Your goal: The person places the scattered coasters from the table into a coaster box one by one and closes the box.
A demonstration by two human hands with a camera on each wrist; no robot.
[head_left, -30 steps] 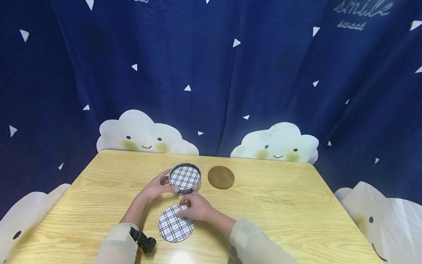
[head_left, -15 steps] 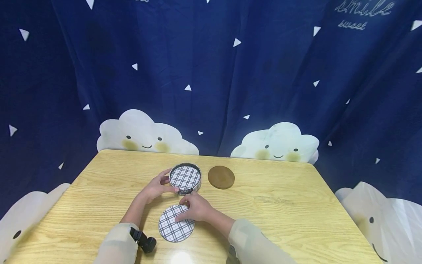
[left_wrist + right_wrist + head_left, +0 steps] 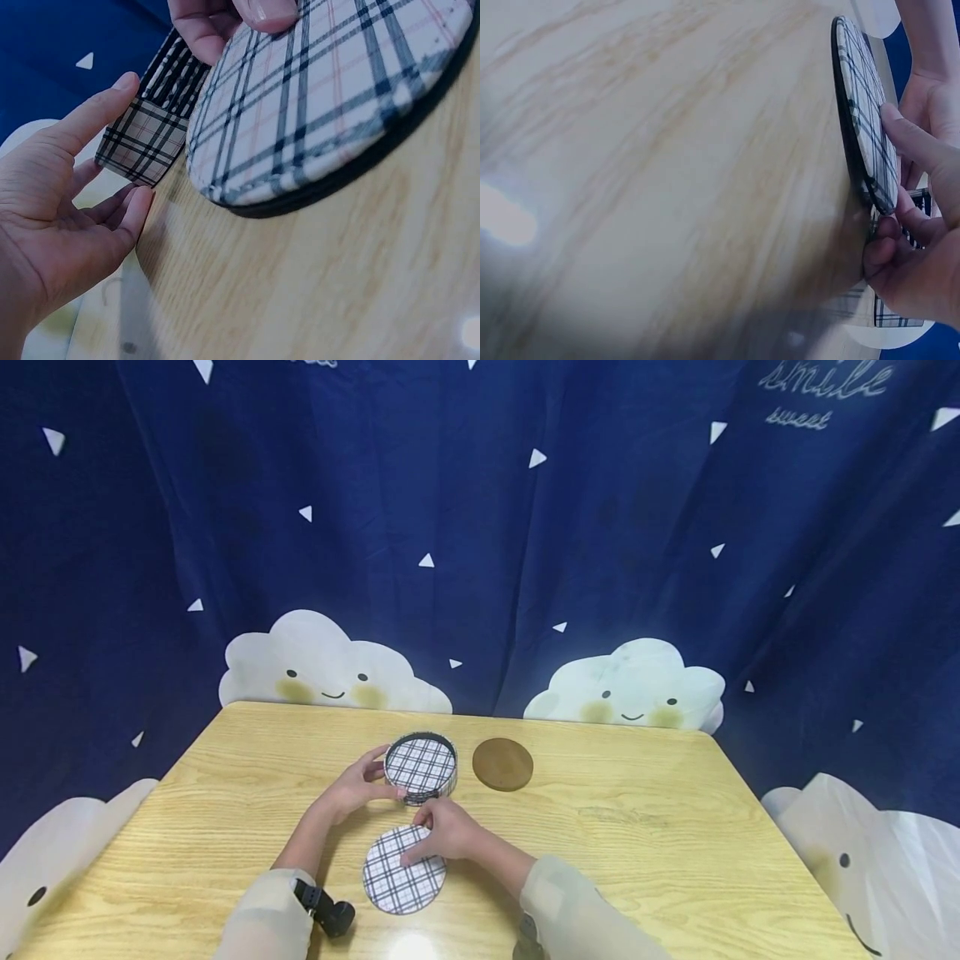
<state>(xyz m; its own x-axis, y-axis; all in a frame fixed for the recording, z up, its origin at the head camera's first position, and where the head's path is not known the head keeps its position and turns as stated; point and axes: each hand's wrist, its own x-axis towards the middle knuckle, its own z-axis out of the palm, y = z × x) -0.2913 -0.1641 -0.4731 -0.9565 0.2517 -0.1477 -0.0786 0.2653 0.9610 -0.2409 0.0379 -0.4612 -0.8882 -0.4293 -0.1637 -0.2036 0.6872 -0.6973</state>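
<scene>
A round plaid coaster [image 3: 393, 881] is pinched at its far right edge by my right hand [image 3: 452, 832], with the thumb [image 3: 915, 136] on its top face and curled fingers at its edge. Dark backing shows along the coaster's rim in the left wrist view. Farther back stands a round plaid coaster holder [image 3: 452, 782], a plaid disc lying within its wall. My left hand [image 3: 358, 789] grips this holder from the left; in the left wrist view the thumb is at the top of the holder's wall [image 3: 140, 142], the fingers low on it.
To the right of the holder a brown round disc [image 3: 502, 764] lies flat on the wooden table [image 3: 637, 835]. Behind the table's far edge hangs a dark blue curtain [image 3: 375, 527] with white clouds and triangles. A black wrist camera [image 3: 330, 912] sits on the left sleeve.
The right thumb has slid slightly on the coaster's face, and the coaster has shifted a little to the right and nearer. The left hand and holder have stayed in place.
</scene>
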